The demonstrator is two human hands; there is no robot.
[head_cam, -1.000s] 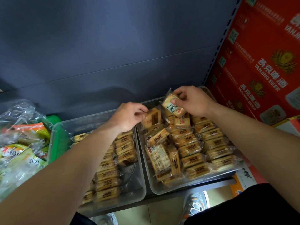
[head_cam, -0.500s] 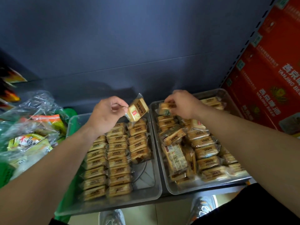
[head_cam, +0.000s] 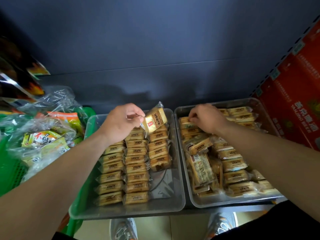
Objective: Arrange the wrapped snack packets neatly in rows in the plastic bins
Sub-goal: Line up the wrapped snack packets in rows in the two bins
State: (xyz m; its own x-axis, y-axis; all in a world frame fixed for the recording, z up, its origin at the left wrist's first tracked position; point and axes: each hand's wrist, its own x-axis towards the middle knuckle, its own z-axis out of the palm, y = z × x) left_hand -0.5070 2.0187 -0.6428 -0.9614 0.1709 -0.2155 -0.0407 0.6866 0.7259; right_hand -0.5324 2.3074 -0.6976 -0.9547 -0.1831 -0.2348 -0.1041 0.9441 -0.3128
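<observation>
Your left hand (head_cam: 121,122) pinches one snack packet (head_cam: 155,121) by its wrapper edge, tilted, above the far end of the left bin (head_cam: 131,211). Neat rows (head_cam: 136,168) lie beneath your wrist. Your right hand (head_cam: 206,118), well apart, curls onto the rear packets (head_cam: 186,121) in the right bin (head_cam: 225,203); can't tell whether it grips one.

Both forearms reach up from the lower corners. Mid-frame, the left hand (head_cam: 121,122) pinches a packet (head_cam: 155,121) between thumb and fingertips; the right hand (head_cam: 206,118), beside it, curls its fingers downward.
</observation>
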